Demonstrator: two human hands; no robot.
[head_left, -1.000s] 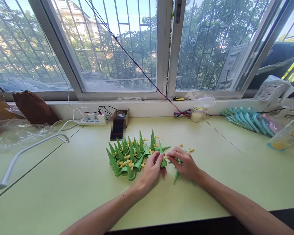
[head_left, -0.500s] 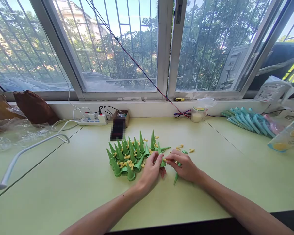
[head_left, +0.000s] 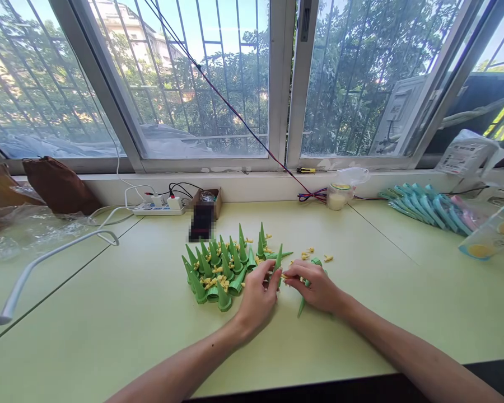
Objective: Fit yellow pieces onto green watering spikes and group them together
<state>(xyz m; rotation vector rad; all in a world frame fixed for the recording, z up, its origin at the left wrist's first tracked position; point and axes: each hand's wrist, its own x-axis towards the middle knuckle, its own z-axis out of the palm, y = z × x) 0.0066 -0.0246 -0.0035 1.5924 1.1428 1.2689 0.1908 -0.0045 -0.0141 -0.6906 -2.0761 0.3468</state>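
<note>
A green plastic cone (head_left: 279, 258) with a pointed tip is pinched in my left hand (head_left: 258, 291), its tip up and leaning a little right. Close beside it, my right hand (head_left: 313, 284) has its fingertips closed on a small yellow plastic piece (head_left: 284, 276), mostly covered by the fingers. Under the right hand lies another green cone-like piece (head_left: 302, 307), partly hidden by it. Left of my hands stands a cluster of green cones (head_left: 199, 291), most upright and some tipped over, with small yellow pieces (head_left: 223, 281) scattered among them.
Several loose yellow pieces (head_left: 328, 258) lie behind my right hand. Along the window side are a power strip (head_left: 159, 209), a small cardboard box (head_left: 216, 202), a jar (head_left: 338, 197) and a row of light-blue items (head_left: 428, 206). A white tubular bar (head_left: 37, 268) crosses the table's left.
My left hand has turned the green cone, so its tip now leans right instead of slightly left. My right hand has stayed nearly in place with the yellow piece.
</note>
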